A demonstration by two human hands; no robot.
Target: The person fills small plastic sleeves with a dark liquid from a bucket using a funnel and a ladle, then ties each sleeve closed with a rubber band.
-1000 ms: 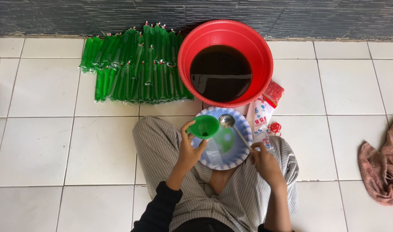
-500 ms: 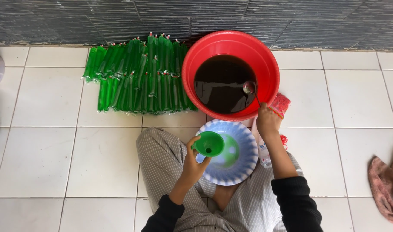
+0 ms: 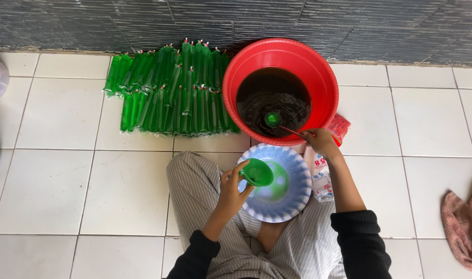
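Person seated on the white tiled floor [image 3: 55,186], legs in striped grey trousers [image 3: 194,181], black sleeves at both wrists.

Left hand [image 3: 231,188]: fingers closed around a small green plastic funnel [image 3: 256,172], held tilted, its mouth facing up and to the right. Funnel sits over the left edge of a round blue-and-white patterned plastic plate [image 3: 290,199], which rests on the lap; green liquid pooled at the plate's centre.

Right hand [image 3: 321,142]: fingers pinched on the thin handle of a small metal ladle [image 3: 273,120]. Handle slants from the hand up and left over the rim; the ladle's cup is down in the liquid and shows green inside.

Just right of the plate, under the right forearm: a clear plastic packet with blue and red print [image 3: 321,178], lying on the floor. Beside it, against the basin's lower right side, a red packet [image 3: 339,126], partly hidden.

Beyond the plate: a large round red plastic basin [image 3: 318,77], partly filled with dark liquid, standing on the floor close to the wall.

Left of the basin, touching or nearly touching it: a flat layer of long slim green-filled plastic tubes [image 3: 169,98], laid side by side in overlapping rows, tied ends pointing at the wall.

Far right edge: a crumpled pink cloth [image 3: 463,222] on the tiles, well apart from the rest.

Farthest: a dark grey ribbed wall [image 3: 117,23] along the top.
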